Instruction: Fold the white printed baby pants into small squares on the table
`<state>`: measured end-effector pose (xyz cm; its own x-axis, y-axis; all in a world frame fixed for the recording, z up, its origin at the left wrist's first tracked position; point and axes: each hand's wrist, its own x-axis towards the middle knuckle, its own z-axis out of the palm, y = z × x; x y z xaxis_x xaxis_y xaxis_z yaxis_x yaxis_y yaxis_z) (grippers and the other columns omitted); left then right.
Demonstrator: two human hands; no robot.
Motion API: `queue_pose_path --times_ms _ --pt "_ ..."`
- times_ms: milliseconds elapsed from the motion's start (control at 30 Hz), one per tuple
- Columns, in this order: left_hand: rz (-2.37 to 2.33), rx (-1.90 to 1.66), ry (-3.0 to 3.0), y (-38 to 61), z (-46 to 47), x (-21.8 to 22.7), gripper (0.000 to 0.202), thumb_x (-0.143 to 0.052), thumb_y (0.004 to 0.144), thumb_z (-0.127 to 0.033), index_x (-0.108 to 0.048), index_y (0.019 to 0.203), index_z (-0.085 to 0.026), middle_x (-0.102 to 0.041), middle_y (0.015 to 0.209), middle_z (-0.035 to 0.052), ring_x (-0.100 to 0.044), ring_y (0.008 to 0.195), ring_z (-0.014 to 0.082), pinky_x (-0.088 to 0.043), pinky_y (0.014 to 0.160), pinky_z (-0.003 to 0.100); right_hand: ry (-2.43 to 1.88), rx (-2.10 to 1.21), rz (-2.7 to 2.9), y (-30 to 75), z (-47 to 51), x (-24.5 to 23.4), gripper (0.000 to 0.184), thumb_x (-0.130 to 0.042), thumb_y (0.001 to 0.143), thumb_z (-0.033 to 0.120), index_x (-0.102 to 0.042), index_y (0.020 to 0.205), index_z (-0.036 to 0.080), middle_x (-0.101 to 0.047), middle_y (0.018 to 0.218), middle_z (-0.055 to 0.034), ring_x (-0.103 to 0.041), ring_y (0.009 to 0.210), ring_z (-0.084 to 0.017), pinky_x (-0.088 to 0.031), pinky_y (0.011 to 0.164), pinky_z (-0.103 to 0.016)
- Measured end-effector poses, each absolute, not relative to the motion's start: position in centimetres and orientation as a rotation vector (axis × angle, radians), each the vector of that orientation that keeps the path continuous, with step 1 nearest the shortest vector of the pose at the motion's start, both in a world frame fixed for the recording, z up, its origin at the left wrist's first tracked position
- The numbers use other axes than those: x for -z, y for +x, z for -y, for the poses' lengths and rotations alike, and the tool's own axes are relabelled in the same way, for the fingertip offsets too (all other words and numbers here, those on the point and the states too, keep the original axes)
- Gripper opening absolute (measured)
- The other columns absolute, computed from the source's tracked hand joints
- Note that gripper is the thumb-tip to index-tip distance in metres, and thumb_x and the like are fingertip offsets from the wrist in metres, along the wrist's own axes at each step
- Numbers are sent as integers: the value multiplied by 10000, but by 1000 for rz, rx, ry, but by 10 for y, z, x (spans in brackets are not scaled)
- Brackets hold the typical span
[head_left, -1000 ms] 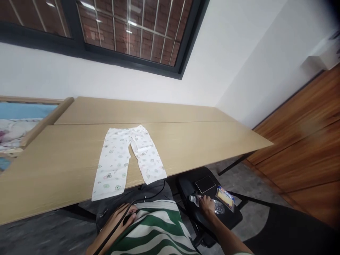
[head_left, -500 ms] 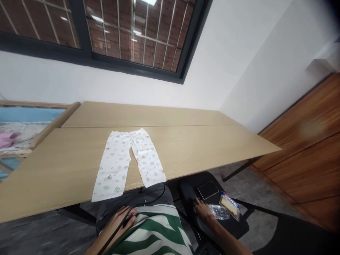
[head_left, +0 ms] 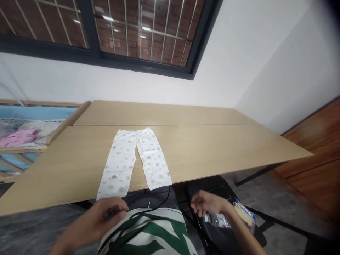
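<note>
Small white trousers [head_left: 117, 166] with a pale green print lie spread flat on the wooden table [head_left: 212, 152], waistband toward the wall and both legs toward me. My left hand [head_left: 106, 216] is raised just beyond the cuff of the left trouser leg, over my lap. Its fingers are curled around a dark patch, and blur hides what that is. Above the black chair [head_left: 220, 241], my right hand [head_left: 208, 203] hangs with loosely bent, parted fingers and nothing visible in them. Close below it lies a clear plastic bottle [head_left: 219, 220].
A blue and yellow packet [head_left: 244, 214] rests on the chair beside the bottle. A dark phone [head_left: 220, 192] is partly behind my right hand. At left stands a wooden cot [head_left: 60, 125] with pink cloth [head_left: 20, 137]. A black cable [head_left: 159, 203] crosses my lap.
My left hand has lifted from my lap toward the table edge. My right hand has risen off the chair beside the phone. The view has shifted slightly; the trousers lie as before.
</note>
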<state>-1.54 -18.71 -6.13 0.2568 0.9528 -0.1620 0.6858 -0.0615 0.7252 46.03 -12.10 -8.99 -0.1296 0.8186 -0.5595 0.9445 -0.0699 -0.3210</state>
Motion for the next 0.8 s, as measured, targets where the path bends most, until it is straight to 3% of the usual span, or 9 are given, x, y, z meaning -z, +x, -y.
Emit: queue_pose_path --times_ms 67,100,233,467,633,800 --pt "-1518 -597 1791 -37 154 29 444 -530 905 -659 -759 992 -289 -761 1080 23 -676 999 257 -560 862 303 1583 1600 -2103 439 96 35 457 -566 936 599 -727 967 172 -753 865 -104 -730 730 -211 -590 675 -324" --pt "-1541 -651 1807 -47 131 17 448 -535 902 -659 -754 943 -270 -766 1040 23 -678 984 255 -551 856 296 1495 1743 -2197 426 80 9 482 -546 950 618 -721 970 169 -749 857 -99 -715 723 -195 -581 690 -321" --pt "-1773 -733 1874 -77 23 0 450 -528 890 -614 -731 998 -228 -773 1031 27 -690 971 254 -520 849 288 1534 1659 -2709 366 -1 -43 439 -588 950 565 -726 826 167 -728 827 -71 -662 770 -180 -530 756 -320" --pt "-2199 -535 1726 -80 -101 29 423 -540 874 -576 -679 863 -178 -775 968 130 -710 926 311 -480 731 318 2071 1370 -2893 277 -159 24 191 -607 900 291 -725 885 142 -758 929 -81 -667 833 -181 -493 775 -282" --pt "-2201 -568 1712 -68 -134 56 271 -557 891 -450 -661 865 -201 -784 962 76 -718 921 243 -471 731 277 2121 1300 -2851 248 -211 61 177 -722 821 353 -707 820 177 -713 754 -20 -632 741 -160 -463 720 -255" --pt "-2218 -632 1703 -55 -163 72 245 -524 927 -415 -652 891 -210 -781 980 71 -719 950 240 -477 765 284 2081 1248 -2888 252 -246 74 189 -705 830 378 -692 803 191 -649 669 29 -592 702 -136 -440 734 -242"
